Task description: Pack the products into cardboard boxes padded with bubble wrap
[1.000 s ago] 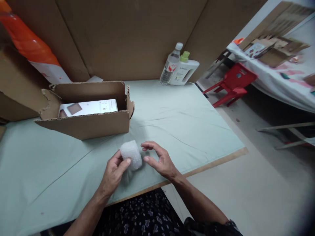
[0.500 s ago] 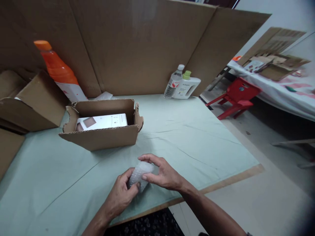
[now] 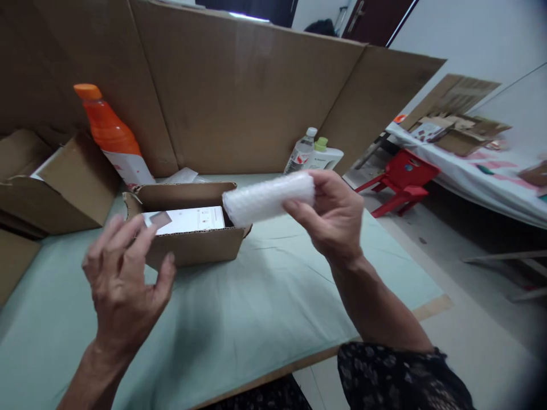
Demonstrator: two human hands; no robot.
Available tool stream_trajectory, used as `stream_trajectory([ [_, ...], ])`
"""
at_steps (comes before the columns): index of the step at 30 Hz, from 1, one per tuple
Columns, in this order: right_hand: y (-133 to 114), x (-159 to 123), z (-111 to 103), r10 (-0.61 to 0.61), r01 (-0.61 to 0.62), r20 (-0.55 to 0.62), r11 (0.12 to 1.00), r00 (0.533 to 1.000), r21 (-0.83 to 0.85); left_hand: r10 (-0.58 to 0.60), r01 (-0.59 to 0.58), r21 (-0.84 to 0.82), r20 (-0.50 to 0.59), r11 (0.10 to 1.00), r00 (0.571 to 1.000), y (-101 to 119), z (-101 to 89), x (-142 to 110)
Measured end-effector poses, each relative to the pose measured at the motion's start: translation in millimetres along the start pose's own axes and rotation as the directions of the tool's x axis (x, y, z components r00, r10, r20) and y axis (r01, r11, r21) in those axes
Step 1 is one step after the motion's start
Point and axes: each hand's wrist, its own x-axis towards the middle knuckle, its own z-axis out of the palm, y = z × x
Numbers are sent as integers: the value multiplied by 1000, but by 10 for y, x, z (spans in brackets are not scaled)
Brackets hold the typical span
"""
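Observation:
My right hand (image 3: 333, 219) is raised above the table and grips one end of a bubble-wrapped roll (image 3: 265, 199), which lies level in the air and points left. My left hand (image 3: 123, 279) hangs lower at the left, fingers spread and holding nothing, a little in front of an open cardboard box (image 3: 192, 246). Inside that box lies a white product box (image 3: 188, 219). The bubble-wrapped roll hovers just above the cardboard box's right end.
A pale green table cover (image 3: 256, 296) spans the table. An orange bottle (image 3: 109, 131) stands at the back left beside more cardboard boxes (image 3: 64, 182). A water bottle (image 3: 299, 152) and white jug (image 3: 327, 156) stand against the cardboard wall (image 3: 239, 97). A red chair (image 3: 405, 171) sits right.
Both hands have lifted off the table. My right hand has carried the bubble-wrapped roll up toward the cardboard box, and my left hand has let go and opened.

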Motion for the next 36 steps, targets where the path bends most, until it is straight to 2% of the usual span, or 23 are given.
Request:
stream_trajectory([
  [1,18,90,62,-44,46,14,994,999,-101,10,-10,42,0,999,1000,-67,22,33],
  [3,42,231,180,-85,118,121,947,989,-299,15,-16,59,16,998,1000,-166,66,32],
  [6,10,367,316,-10,206,340,813,941,-545,13,-13,15,15,1000,1000,-216,98,-61],
  [10,-151,529,469,167,319,528,634,833,-704,-5,5,-14,8,1000,1000,-195,102,-122],
  [12,-230,601,550,244,386,618,598,748,-703,-14,14,-24,6,1000,1000,-194,109,-110],
  [14,-283,646,621,296,433,691,601,660,-672,-21,21,-34,6,999,1000,-203,121,-94],
  [15,-297,658,647,307,446,713,609,630,-656,-22,22,-38,5,999,1000,-209,127,-87],
  [20,-287,683,689,335,438,734,631,590,-640,-8,7,-57,-16,998,1000,-226,161,-63],
  [26,-189,739,770,368,405,782,699,503,-589,-15,13,-67,-22,998,1000,-227,194,-37],
  [30,-102,726,855,395,388,786,708,475,-590,-13,12,-55,-15,998,1000,-238,195,-41],
  [33,-45,693,858,371,379,807,740,459,-555,-14,13,-47,-23,999,1000,-256,208,-37],
  [35,-24,666,812,328,367,819,771,471,-520,-12,11,-52,-25,999,1000,-253,216,-30],
  [36,-19,648,771,294,357,817,789,497,-501,-14,12,-59,-24,998,1000,-241,214,-28],
])
